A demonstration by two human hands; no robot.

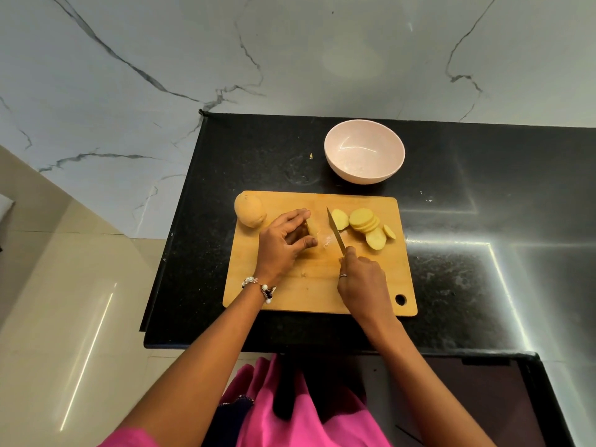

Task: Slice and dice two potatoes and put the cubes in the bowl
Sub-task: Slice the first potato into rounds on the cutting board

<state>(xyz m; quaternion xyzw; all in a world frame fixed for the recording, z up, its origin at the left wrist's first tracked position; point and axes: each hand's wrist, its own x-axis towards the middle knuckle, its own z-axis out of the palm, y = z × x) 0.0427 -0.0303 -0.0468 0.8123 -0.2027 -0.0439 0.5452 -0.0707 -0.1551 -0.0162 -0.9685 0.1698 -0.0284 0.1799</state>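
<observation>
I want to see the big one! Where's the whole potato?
The whole potato sits on the cutting board's far left corner, just left of the left hand.

On the cutting board [309, 285], a whole potato [250, 210] lies left, slices [367, 224] right, bowl [364, 151] behind.

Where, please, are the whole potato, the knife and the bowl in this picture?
whole potato [250, 210]: head view, middle of its skin, at the board's far left corner.
knife [336, 232]: head view, middle of the blade.
bowl [364, 175]: head view, near outer wall, beyond the board.
</observation>
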